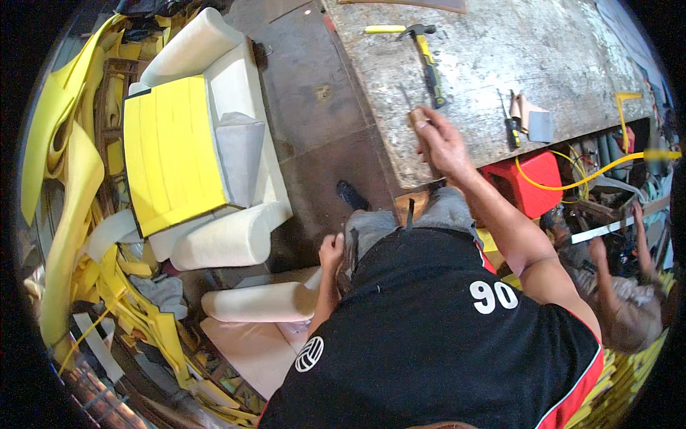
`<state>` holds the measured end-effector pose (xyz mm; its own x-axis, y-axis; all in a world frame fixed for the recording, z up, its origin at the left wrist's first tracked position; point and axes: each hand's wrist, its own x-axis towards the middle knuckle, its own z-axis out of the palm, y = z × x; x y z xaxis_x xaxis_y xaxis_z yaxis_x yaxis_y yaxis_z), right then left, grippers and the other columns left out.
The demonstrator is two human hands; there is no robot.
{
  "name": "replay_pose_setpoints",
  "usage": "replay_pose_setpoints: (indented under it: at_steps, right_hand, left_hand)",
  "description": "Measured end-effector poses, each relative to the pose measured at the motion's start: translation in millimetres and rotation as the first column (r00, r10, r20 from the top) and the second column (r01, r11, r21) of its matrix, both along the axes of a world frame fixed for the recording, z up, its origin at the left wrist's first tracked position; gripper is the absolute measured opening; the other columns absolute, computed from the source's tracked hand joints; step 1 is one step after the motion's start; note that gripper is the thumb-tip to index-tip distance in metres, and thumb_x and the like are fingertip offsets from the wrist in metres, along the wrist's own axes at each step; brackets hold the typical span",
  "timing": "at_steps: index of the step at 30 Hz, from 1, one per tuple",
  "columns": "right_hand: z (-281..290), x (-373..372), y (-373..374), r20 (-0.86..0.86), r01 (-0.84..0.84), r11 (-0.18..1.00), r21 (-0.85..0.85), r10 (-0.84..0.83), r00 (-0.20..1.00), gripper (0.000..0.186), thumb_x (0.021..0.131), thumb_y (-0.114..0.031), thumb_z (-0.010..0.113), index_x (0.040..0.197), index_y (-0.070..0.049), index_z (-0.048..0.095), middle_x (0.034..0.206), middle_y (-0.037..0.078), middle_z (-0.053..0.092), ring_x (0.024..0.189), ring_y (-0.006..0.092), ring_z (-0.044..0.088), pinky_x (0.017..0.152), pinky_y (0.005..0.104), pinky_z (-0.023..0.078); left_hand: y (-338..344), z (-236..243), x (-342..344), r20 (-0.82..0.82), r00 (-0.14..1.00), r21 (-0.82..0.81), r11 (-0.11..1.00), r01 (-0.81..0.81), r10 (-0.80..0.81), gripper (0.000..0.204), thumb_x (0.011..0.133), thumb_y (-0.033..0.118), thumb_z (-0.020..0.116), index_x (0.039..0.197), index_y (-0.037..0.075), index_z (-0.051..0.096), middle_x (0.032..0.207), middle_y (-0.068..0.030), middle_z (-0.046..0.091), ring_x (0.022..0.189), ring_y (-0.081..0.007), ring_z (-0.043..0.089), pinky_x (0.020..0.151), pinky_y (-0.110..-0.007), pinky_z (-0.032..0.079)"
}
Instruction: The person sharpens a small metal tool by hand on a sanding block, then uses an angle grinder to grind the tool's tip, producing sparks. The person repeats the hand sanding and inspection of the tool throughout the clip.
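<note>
Black shirt [429,322] came nearest. Beyond, the right hand [441,141] gripped a tool [412,115] over the surface's [486,53] near left; this handling step seemingly called for steadiness next. The left hand [331,251] hung half-curled, contents unclear.

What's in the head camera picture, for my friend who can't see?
A person in a black shirt holds a thin tool in their right hand by a scuffed workbench with a hammer on it; their left hand hangs low. To the left, a white sofa carries a yellow panel.
</note>
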<state>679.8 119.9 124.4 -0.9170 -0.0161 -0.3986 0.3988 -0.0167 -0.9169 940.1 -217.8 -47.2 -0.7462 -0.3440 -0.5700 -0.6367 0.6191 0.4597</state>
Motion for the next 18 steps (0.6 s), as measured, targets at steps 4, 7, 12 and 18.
replay_pose_setpoints:
  at_steps: [4, 7, 12, 18]
  right_hand:
    - [-30.3, -11.1, -41.0, 0.047, 0.099, 0.992, 0.078, -0.102, 0.994, 0.053, 0.097, -0.027, 0.061, 0.141, -0.001, 0.048, 0.107, 0.007, 0.064, 0.070, 0.0111, 0.059, 0.058, 0.0268, 0.049]
    - [-65.0, -9.2, -84.5, 0.041, 0.210, 0.960, 0.185, -0.221, 0.974, 0.055, 0.095, -0.027, 0.063, 0.142, -0.001, 0.049, 0.093, 0.005, 0.064, 0.066, 0.0106, 0.058, 0.056, 0.0273, 0.049]
    - [-35.9, -32.3, -152.4, 0.060, 0.242, 0.964, 0.105, -0.249, 0.967, 0.056, 0.094, -0.025, 0.065, 0.142, -0.001, 0.048, 0.092, 0.005, 0.065, 0.065, 0.0104, 0.058, 0.055, 0.0280, 0.048]
    - [-29.6, -84.0, -172.6, -0.051, 0.384, 0.905, 0.183, -0.381, 0.923, 0.055, 0.094, -0.023, 0.064, 0.142, -0.002, 0.048, 0.092, 0.005, 0.065, 0.065, 0.0104, 0.058, 0.056, 0.0278, 0.048]
  left_hand:
    - [-143.3, -59.8, 64.2, 0.294, 0.927, -0.039, 0.967, 0.253, -0.231, 0.066, 0.092, 0.061, 0.056, 0.095, -0.003, 0.067, 0.095, -0.0242, 0.070, 0.095, -0.0378, 0.068, 0.082, -0.045, 0.051]
    - [-247.4, -73.0, 43.1, 0.307, 0.901, 0.421, 0.806, -0.417, 0.306, 0.045, 0.094, 0.042, 0.065, 0.076, 0.000, 0.066, 0.063, -0.0149, 0.063, 0.061, -0.0256, 0.064, 0.058, -0.040, 0.047]
    - [-336.3, -21.7, -108.2, -0.092, 0.984, -0.163, 0.977, 0.136, -0.152, 0.047, 0.095, 0.043, 0.056, 0.089, -0.002, 0.068, 0.078, -0.0194, 0.068, 0.076, -0.0340, 0.068, 0.071, -0.044, 0.051]
    - [-308.1, -31.6, -318.6, -0.178, 0.905, -0.087, 0.923, 0.376, -0.386, 0.044, 0.093, 0.038, 0.063, 0.113, -0.001, 0.066, 0.101, -0.0231, 0.071, 0.095, -0.0374, 0.068, 0.084, -0.042, 0.052]
